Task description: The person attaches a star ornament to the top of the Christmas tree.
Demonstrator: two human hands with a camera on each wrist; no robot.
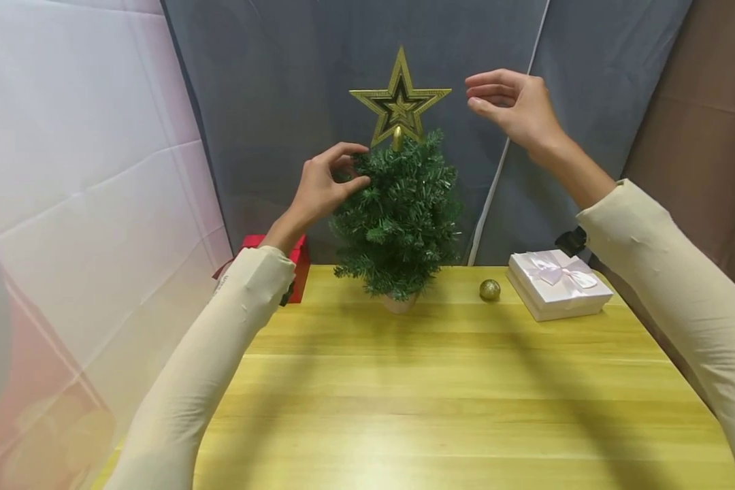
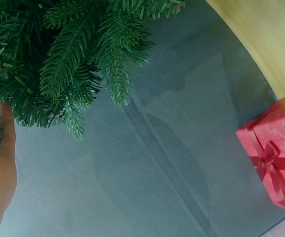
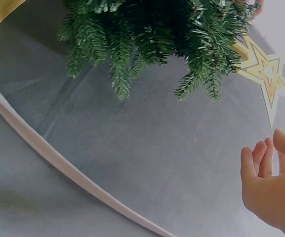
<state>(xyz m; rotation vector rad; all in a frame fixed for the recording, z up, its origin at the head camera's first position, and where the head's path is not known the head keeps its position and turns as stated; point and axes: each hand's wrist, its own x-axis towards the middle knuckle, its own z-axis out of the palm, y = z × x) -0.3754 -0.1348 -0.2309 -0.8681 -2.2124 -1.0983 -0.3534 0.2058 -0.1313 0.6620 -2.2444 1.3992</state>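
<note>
A small green Christmas tree (image 1: 398,218) stands upright in a light pot (image 1: 399,303) at the table's back. On its top sits a gold star topper (image 1: 401,102) with a dark inner outline. My left hand (image 1: 327,180) is at the tree's upper left, thumb and fingers parted beside the branches; the left wrist view shows its thumb (image 2: 6,131) against the needles, with the fingertips hidden. To the right of the star, my right hand (image 1: 517,109) hangs in the air, fingers loosely bent and holding nothing. The right wrist view shows it apart from the star (image 3: 268,71).
A gold glitter ball (image 1: 490,290) lies right of the tree on the wooden table (image 1: 441,395). Beside it is a white gift box (image 1: 560,286) with a pale bow. Behind my left forearm stands a red gift box (image 1: 300,269). A grey curtain (image 1: 269,82) hangs behind.
</note>
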